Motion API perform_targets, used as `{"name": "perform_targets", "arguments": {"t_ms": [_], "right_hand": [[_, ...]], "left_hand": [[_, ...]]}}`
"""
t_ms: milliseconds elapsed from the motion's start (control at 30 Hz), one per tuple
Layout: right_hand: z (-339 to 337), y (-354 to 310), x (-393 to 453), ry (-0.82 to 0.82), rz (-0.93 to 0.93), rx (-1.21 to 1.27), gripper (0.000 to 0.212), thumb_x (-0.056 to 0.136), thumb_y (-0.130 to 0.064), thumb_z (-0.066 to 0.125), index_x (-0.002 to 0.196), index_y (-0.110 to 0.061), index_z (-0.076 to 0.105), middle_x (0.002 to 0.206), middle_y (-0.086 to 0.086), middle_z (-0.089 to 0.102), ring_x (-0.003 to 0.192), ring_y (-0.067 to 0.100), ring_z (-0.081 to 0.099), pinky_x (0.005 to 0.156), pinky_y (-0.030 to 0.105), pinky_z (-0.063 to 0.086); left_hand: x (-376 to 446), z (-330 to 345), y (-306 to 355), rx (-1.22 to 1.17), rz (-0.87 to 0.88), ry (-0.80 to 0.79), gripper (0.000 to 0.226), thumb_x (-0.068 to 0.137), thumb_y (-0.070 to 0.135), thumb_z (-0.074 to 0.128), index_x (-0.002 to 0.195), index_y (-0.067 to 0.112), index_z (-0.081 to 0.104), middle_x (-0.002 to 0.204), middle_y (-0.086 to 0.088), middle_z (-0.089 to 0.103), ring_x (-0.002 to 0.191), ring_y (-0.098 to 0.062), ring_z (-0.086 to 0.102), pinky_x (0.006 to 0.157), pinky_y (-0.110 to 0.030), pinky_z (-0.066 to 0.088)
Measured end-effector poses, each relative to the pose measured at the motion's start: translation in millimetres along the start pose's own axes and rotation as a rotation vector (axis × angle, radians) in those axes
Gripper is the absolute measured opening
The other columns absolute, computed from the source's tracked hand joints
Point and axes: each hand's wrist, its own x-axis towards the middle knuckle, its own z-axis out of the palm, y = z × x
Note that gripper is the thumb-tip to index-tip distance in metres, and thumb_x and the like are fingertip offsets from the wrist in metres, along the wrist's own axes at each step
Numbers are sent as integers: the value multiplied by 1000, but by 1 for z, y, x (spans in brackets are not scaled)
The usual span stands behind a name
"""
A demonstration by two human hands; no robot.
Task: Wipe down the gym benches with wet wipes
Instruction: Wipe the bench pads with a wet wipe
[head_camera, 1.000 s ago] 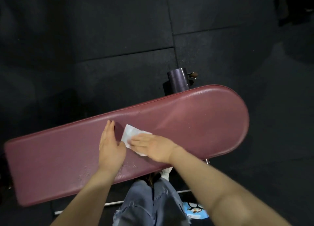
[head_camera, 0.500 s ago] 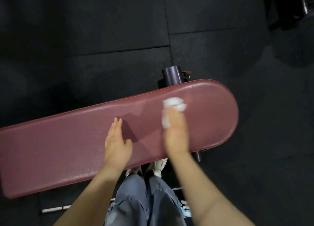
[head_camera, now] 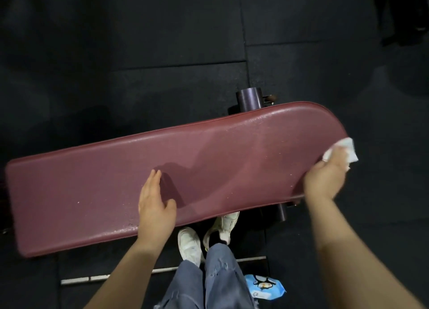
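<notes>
**Wipe reaches the rounded end of the bench**

The step in hand looks like the wiping stroke along the pad, now at its far right limit; the right hand (head_camera: 325,178) sits at the rounded end of the maroon bench pad (head_camera: 104,188), its fingers pressing a crumpled white wet wipe (head_camera: 346,150) against the edge there, part of the wipe hanging past the rim over the dark floor; whether the fingers curl round the wipe or lie flat on it, the blur does not let me tell. The left hand (head_camera: 155,206) lies flat near the middle of the pad, fingers straight and together, thumb out, holding nothing; it seems to steady the person or the bench.

The next move, as I judge it, calls for bringing the wipe back onto the top surface and working toward the left half; the stretch to the left of the flat hand may yet need covering, and that hand would have to lift or shift for it; the pad's near edge and sides may need a pass too.

Counted: one bench in view; one wipe in use; one blue pack of wipes (head_camera: 267,287) on the floor beside the person's legs; two hands; two white shoes (head_camera: 189,243) under the pad's near edge; two dark frame tubes (head_camera: 249,99) showing, one beyond the pad and one under its right end.
</notes>
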Motion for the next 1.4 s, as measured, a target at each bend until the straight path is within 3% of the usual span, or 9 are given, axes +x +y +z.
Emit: {"name": "perform_targets", "arguments": {"t_ms": [100, 333, 433, 700, 800, 967, 1133, 1233, 1400], "right_hand": [[93, -27, -42, 41, 247, 392, 23, 89, -38, 62, 105, -22, 64, 89, -6, 62, 84, 11, 59, 81, 29, 46], [142, -121, -120, -842, -1202, 112, 37, 101, -23, 48, 137, -18, 54, 140, -1, 53, 128, 10, 46, 114, 20, 19], [86, -76, -60, -538, -854, 77, 19, 96, -42, 56, 114, -40, 61, 114, -16, 60, 104, 5, 55, 103, 28, 36], [51, 54, -27, 55, -2, -26, 37, 95, -3, 40, 129, -8, 55, 128, 13, 56, 118, 28, 52, 109, 45, 35], [117, -28, -99, 13, -422, 116, 28, 98, -22, 39, 111, -17, 63, 102, 6, 65, 94, 21, 60, 89, 41, 45], [139, -70, -138, -447, -1496, -269, 49, 86, -14, 41, 132, -13, 58, 135, 6, 59, 126, 29, 54, 109, 41, 37], [29, 47, 2, -68, -723, -448, 35, 90, -13, 29, 99, -16, 63, 88, 5, 64, 87, 19, 62, 82, 36, 50], [-19, 134, 40, -6, -123, -386, 45, 81, -2, 34, 121, 2, 54, 121, 25, 58, 110, 42, 52, 98, 54, 39], [45, 56, -20, 31, -78, 371, 33, 95, -42, 44, 89, -16, 63, 83, 3, 60, 78, 20, 52, 86, 56, 44]], "left_hand": [[-2, -13, -17, -81, -57, 24, 76, 89, -2, 51, 154, 27, 23, 159, 15, 19, 146, -11, 22, 120, -44, 25], [-7, -38, -61, -36, -71, 21, 76, 87, -3, 52, 153, 24, 26, 160, 11, 21, 144, -15, 28, 118, -45, 28], [-12, -41, -72, 45, 0, -33, 75, 88, 0, 54, 153, 24, 27, 162, 9, 17, 148, -12, 18, 117, -47, 29], [-18, -34, -71, 91, 80, -38, 72, 87, -1, 55, 151, 21, 32, 162, 3, 20, 148, -17, 16, 119, -47, 24], [-24, -30, -71, 67, 70, -14, 71, 86, -2, 53, 151, 20, 33, 161, 5, 21, 148, -16, 17, 120, -47, 23], [-36, -18, -72, 9, 35, 27, 72, 85, -4, 52, 150, 21, 35, 160, 6, 24, 147, -14, 19, 117, -50, 28], [-50, 6, -58, 48, 92, -9, 72, 87, -4, 52, 152, 20, 31, 161, 6, 22, 150, -12, 13, 123, -43, 15], [-54, 25, -43, 38, 113, -21, 72, 87, -4, 52, 151, 21, 31, 161, 8, 22, 150, -10, 11, 123, -41, 15], [-52, 48, -17, -2, 83, 13, 73, 86, -5, 51, 152, 20, 31, 161, 8, 21, 150, -9, 11, 123, -39, 13]]}}
